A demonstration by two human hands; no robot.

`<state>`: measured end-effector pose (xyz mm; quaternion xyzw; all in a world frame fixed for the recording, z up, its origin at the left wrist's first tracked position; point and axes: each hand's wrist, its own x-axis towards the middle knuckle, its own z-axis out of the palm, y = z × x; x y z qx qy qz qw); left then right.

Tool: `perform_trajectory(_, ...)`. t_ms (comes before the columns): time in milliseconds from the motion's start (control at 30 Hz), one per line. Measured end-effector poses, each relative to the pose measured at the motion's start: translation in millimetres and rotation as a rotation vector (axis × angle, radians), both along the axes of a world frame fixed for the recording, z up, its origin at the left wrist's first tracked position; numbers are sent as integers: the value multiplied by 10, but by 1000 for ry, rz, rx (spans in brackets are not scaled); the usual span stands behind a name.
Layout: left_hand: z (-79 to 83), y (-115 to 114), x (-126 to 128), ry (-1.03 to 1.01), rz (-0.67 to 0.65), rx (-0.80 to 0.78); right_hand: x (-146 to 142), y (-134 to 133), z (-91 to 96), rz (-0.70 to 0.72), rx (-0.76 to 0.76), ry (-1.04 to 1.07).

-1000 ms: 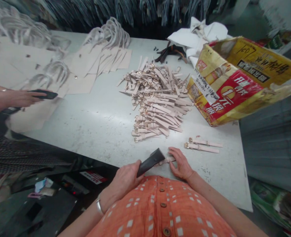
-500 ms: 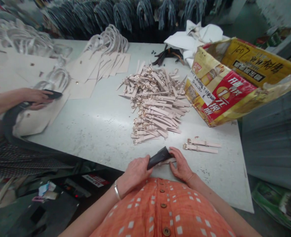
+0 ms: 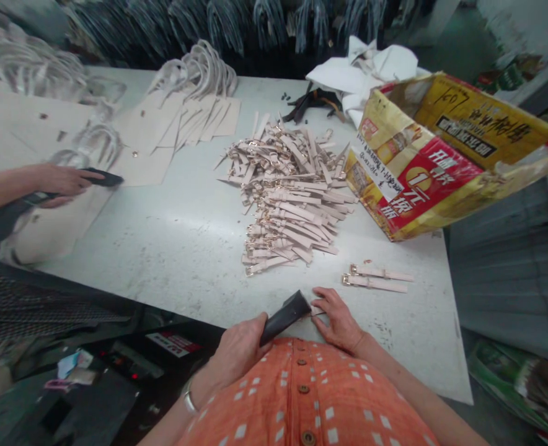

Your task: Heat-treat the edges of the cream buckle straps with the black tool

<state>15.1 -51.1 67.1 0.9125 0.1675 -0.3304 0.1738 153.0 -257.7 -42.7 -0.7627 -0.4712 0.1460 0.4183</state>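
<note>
My left hand (image 3: 239, 348) is closed round a dark flat tool (image 3: 284, 317), whose wide end points at the near table edge beside my right hand. My right hand (image 3: 338, 319) lies on the table with its fingers pressing down a pale strap that is mostly hidden under them and the tool. Two finished-looking beige straps with gold buckles (image 3: 376, 278) lie side by side just right of my right hand. A large heap of the same beige straps (image 3: 286, 195) sits further out in the middle of the table.
A torn yellow and red cardboard box (image 3: 446, 155) lies on its side at the right. White paper (image 3: 369, 65) and dark straps (image 3: 313, 102) are behind it. At the left, another person's hand (image 3: 62, 179) holds a dark tool over beige bag panels (image 3: 162, 130) with handles.
My left hand drew the dark tool back toward me and to the left along the strap. The other person's hand stayed on the panels at the left.
</note>
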Motion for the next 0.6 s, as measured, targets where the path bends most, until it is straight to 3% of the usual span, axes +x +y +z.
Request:
perform_trajectory(267, -60, 44, 95, -67, 115, 85, 18, 3, 20, -17, -23, 3)
perform_trajectory(600, 151, 27, -158, -13, 113, 12, -14, -30, -35, -71, -22, -43)
